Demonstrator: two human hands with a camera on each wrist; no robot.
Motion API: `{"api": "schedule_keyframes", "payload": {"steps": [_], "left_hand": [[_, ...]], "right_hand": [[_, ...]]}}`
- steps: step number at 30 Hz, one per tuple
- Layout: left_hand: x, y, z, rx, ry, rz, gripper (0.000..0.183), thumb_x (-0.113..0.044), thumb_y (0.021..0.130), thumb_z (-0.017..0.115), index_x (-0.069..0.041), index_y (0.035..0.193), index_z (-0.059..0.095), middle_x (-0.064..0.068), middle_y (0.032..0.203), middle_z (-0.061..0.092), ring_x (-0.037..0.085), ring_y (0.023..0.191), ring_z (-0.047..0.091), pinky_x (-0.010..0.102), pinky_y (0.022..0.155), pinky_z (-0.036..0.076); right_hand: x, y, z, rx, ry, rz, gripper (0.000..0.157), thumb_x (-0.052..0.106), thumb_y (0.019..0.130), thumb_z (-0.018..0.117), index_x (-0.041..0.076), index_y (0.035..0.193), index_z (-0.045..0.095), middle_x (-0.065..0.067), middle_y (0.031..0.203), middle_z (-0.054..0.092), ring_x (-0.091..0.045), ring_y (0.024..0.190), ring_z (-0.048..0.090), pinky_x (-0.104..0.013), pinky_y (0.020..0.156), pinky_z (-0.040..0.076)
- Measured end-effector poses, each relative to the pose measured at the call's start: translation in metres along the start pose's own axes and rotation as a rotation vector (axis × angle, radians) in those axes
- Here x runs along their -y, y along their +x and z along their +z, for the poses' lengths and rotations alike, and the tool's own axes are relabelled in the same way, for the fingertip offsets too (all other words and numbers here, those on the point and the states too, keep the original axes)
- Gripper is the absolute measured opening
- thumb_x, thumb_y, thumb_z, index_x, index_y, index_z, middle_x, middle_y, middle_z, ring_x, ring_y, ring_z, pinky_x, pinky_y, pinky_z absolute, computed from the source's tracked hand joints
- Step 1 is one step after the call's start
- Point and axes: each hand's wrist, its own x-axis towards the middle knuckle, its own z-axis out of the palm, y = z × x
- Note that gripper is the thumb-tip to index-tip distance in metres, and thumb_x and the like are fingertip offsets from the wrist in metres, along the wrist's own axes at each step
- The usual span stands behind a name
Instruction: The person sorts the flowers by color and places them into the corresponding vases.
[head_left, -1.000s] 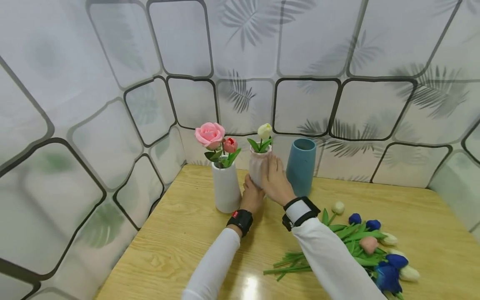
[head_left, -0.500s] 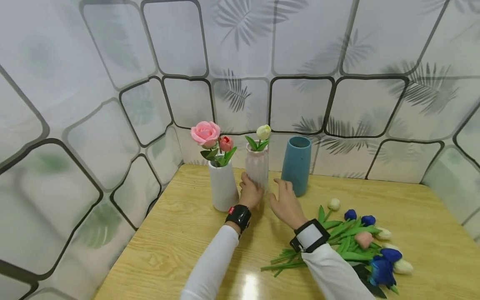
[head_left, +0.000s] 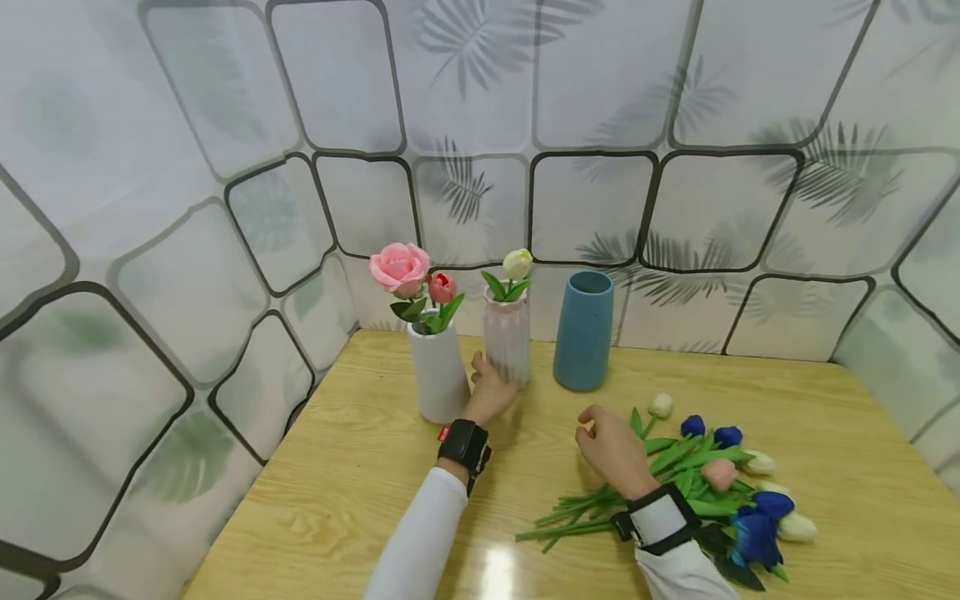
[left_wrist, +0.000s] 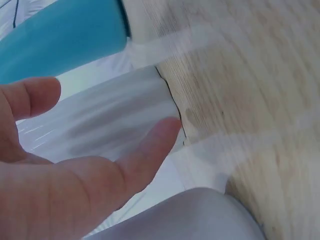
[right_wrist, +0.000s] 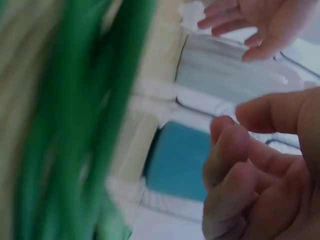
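A pale pink ribbed vase [head_left: 507, 337] holds one cream tulip [head_left: 517, 264]. My left hand [head_left: 491, 396] is at its lower front, fingers spread and not wrapped round it. In the left wrist view one fingertip [left_wrist: 167, 127] overlaps the vase's base. My right hand [head_left: 617, 450] hovers beside the flower stems, its fingers loosely curled with nothing in them. Green stems [right_wrist: 85, 120] blur past close to it in the right wrist view. Just right of the pink vase stands a blue vase [head_left: 585, 333] with no flowers in it.
To the left, a white vase [head_left: 438, 371] bears a pink rose [head_left: 400, 269] and a red tulip [head_left: 442, 287]. A pile of loose flowers [head_left: 720, 475], white, blue and pink, lies on the right of the wooden table [head_left: 322, 500]. A patterned curtain [head_left: 592, 208] hangs behind.
My right hand has left the pink vase and drawn back toward the right, over by the stems. The left hand has stayed at the vase's lower front, its grip loosened.
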Motion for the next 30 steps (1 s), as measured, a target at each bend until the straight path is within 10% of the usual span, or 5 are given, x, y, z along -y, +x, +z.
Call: {"api": "schedule_keyframes", "payload": {"steps": [13,20,30], "left_hand": [[0.005,-0.021,0.000,0.144,-0.007,0.010,0.068,-0.021,0.099,0.053,0.008,0.149,0.016,0.039,0.148,0.029,0.044,0.135,0.040,0.052,0.104,0.040],[0.003,-0.034,-0.009,0.215,0.098,0.119,0.047,-0.022,0.099,0.056,0.011,0.130,0.046,0.029,0.126,0.057,0.037,0.112,0.057,0.049,0.090,0.047],[0.011,-0.040,-0.010,0.274,0.163,0.163,0.039,-0.021,0.099,0.055,0.006,0.128,0.053,0.027,0.129,0.056,0.040,0.118,0.055,0.051,0.092,0.047]], "right_hand": [[-0.031,-0.019,-0.019,0.140,-0.075,0.054,0.003,0.008,0.088,0.065,0.006,0.086,0.064,-0.001,0.058,0.053,-0.015,0.047,0.044,-0.030,0.047,0.034],[-0.034,-0.020,-0.024,0.218,-0.108,0.066,0.008,0.008,0.084,0.068,0.010,0.080,0.061,-0.001,0.065,0.056,-0.018,0.053,0.047,-0.032,0.051,0.037],[-0.032,-0.021,-0.015,0.208,-0.188,0.062,0.025,0.005,0.083,0.065,0.012,0.063,0.052,0.004,0.052,0.037,-0.012,0.046,0.031,-0.026,0.046,0.024]]}}
